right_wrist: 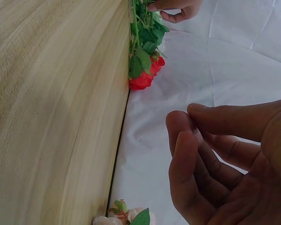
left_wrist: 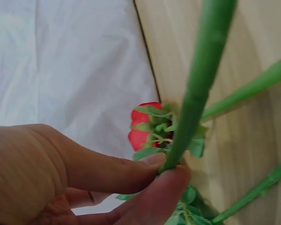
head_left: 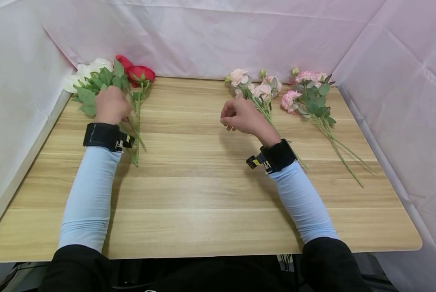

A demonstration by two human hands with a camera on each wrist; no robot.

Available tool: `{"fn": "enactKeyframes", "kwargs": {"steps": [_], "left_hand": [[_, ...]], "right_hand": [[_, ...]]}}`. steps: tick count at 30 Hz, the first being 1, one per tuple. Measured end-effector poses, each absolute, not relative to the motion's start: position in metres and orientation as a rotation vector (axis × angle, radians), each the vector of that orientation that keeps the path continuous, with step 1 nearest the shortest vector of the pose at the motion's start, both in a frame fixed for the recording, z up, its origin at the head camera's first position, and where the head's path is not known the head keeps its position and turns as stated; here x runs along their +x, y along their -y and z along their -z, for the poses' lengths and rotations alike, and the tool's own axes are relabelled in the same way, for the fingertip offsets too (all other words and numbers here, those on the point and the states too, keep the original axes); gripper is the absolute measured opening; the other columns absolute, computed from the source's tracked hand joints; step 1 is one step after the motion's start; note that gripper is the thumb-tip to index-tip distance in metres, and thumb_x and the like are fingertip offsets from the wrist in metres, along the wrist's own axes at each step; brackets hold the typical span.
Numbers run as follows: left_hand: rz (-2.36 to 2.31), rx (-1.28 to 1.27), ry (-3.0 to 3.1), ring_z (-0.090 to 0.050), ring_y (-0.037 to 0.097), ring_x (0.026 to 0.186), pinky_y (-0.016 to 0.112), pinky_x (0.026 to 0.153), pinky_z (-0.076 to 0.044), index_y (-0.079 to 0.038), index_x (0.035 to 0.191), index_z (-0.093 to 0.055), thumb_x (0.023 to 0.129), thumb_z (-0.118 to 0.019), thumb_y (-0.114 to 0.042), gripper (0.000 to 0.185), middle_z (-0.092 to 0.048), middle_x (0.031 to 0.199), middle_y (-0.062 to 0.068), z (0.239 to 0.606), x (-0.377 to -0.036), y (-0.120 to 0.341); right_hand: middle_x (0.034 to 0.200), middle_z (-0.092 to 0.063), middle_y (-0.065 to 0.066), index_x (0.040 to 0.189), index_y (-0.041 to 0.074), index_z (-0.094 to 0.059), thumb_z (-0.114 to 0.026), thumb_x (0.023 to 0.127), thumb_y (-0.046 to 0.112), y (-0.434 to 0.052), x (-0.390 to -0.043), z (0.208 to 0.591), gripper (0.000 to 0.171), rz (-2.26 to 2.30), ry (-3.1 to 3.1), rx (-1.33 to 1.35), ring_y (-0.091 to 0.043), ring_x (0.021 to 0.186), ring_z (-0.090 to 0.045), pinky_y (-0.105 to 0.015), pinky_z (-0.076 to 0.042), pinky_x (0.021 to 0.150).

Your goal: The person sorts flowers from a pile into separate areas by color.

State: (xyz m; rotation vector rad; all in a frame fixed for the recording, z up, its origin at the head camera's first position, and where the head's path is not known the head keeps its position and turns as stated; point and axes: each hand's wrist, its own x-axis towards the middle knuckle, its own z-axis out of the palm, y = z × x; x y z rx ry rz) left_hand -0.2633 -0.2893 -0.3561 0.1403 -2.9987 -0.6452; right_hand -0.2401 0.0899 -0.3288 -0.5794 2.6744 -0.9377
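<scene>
Between the thumb and forefinger of my left hand (head_left: 112, 106) is a green flower stem (left_wrist: 196, 89), its pinch plain in the left wrist view. That hand is at the far left among leafy stems, with white flowers (head_left: 88, 73) behind it and red flowers (head_left: 141, 75) just to its right. Which bloom the pinched stem carries is hidden. My right hand (head_left: 244, 117) hovers over the table with loosely curled fingers, thumb tip near the forefinger tip, and holds nothing. Pale pink flowers (head_left: 260, 90) lie just beyond it, their stems running partly behind its wrist.
Another bunch of deeper pink flowers (head_left: 290, 99) lies at the back right, its long stems (head_left: 336, 148) pointing toward the front. White cloth walls (head_left: 210, 40) border the wooden table (head_left: 188, 182) at the back and sides.
</scene>
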Motion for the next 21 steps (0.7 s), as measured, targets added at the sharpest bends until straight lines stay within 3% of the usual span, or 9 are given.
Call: {"fn": "enactKeyframes", "kwargs": {"steps": [4, 7, 11, 16, 21], "left_hand": [[0.611, 0.144, 2.999, -0.068, 0.052, 0.087, 0.04, 0.058, -0.043, -0.015, 0.041, -0.043, 0.081, -0.043, -0.003, 0.041, -0.05, 0.035, -0.008, 0.348, -0.263, 0.287], [0.597, 0.135, 2.94, -0.063, 0.049, 0.074, 0.041, 0.057, -0.041, -0.015, 0.041, -0.042, 0.075, -0.042, -0.002, 0.036, -0.044, 0.035, -0.007, 0.343, -0.259, 0.285], [0.621, 0.119, 2.839, -0.048, 0.033, 0.058, 0.039, 0.054, -0.034, -0.014, 0.042, -0.038, 0.066, -0.038, 0.001, 0.028, -0.033, 0.04, -0.002, 0.335, -0.252, 0.278], [0.65, 0.092, 2.778, -0.041, 0.03, 0.062, 0.039, 0.058, -0.031, -0.013, 0.047, -0.039, 0.062, -0.036, 0.004, 0.023, -0.03, 0.044, -0.003, 0.32, -0.244, 0.267], [0.692, 0.088, 2.691, -0.047, 0.033, 0.069, 0.039, 0.062, -0.029, -0.009, 0.052, -0.045, 0.063, -0.038, 0.004, 0.019, -0.037, 0.048, -0.001, 0.307, -0.234, 0.261]], "right_hand": [[0.099, -0.077, -0.018, 0.099, 0.009, -0.069, -0.067, 0.099, 0.015, -0.092, -0.24, 0.33, 0.007, 0.936, -2.681, -0.577, -0.031, 0.087, -0.076, -0.033, -0.057, 0.068], [0.098, -0.077, -0.018, 0.099, 0.009, -0.069, -0.067, 0.099, 0.015, -0.092, -0.239, 0.33, 0.007, 0.934, -2.68, -0.582, -0.031, 0.087, -0.076, -0.033, -0.057, 0.068], [0.097, -0.077, -0.017, 0.099, 0.008, -0.069, -0.067, 0.099, 0.015, -0.092, -0.239, 0.33, 0.007, 0.932, -2.681, -0.592, -0.03, 0.086, -0.076, -0.033, -0.057, 0.068], [0.097, -0.077, -0.018, 0.098, 0.008, -0.07, -0.067, 0.099, 0.014, -0.093, -0.24, 0.33, 0.006, 0.948, -2.69, -0.594, -0.026, 0.082, -0.076, -0.033, -0.058, 0.068], [0.099, -0.077, -0.019, 0.099, 0.008, -0.07, -0.066, 0.099, 0.014, -0.094, -0.241, 0.329, 0.007, 0.957, -2.686, -0.588, -0.032, 0.086, -0.076, -0.032, -0.057, 0.067]]}}
